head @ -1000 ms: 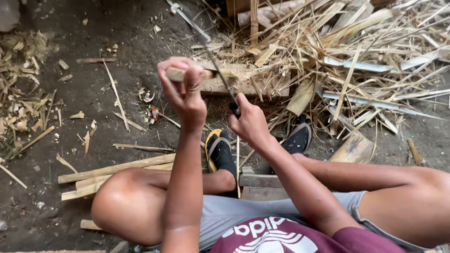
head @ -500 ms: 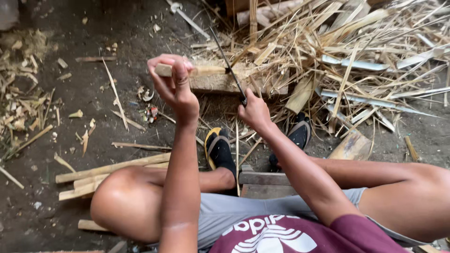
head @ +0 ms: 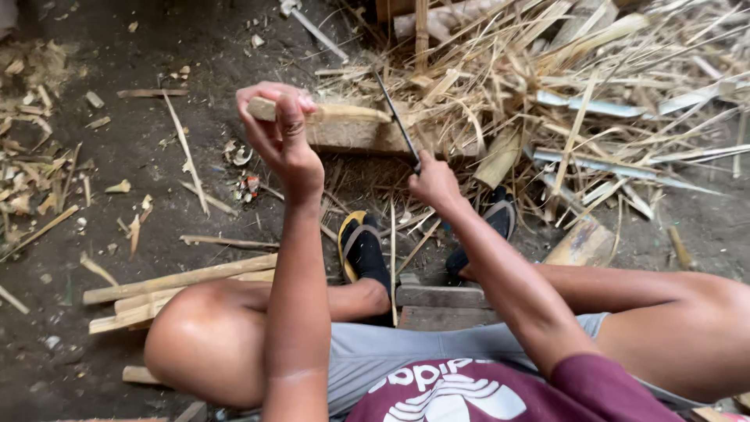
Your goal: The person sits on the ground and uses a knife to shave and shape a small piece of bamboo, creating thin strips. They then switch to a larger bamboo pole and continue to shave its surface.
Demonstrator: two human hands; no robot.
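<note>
My left hand (head: 283, 139) pinches a bamboo stick (head: 328, 113), fingers curled tight around its near end. My right hand (head: 434, 181) grips a knife (head: 396, 119), fist closed. The stick lies crosswise, left to right, above the wood block (head: 367, 137). I'd best hold it steady and cut away from my fingers.

You grip a pale, dry bamboo strip (head: 328, 112), matt and fibrous, and a dull dark metal blade (head: 394, 117); rough splintery shavings (head: 594, 94) cover the gritty earth floor (head: 117, 328).
</note>
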